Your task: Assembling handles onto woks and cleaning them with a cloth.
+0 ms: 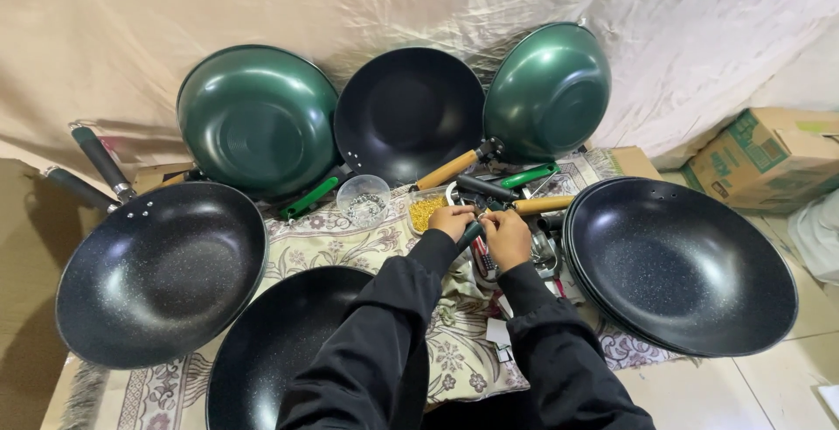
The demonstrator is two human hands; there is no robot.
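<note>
Altogether six woks (162, 273) surround two hands (452, 220) gripping one handle (469, 234).

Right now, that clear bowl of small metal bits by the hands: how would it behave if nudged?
The clear bowl looks thin and light, so it would probably slide easily on the patterned cloth. Its rounded shape may let it tip, spilling the loose bits. It seems rigid, possibly brittle plastic.

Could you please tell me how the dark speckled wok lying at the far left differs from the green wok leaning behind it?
The dark speckled wok lies flat with its black inside facing up; the green wok stands tilted against the crumpled backdrop sheet, showing its glossy green outside. The speckled wok's dark handle points up-left; the green wok's handle cannot be told. Both are round and similar in size.
</note>
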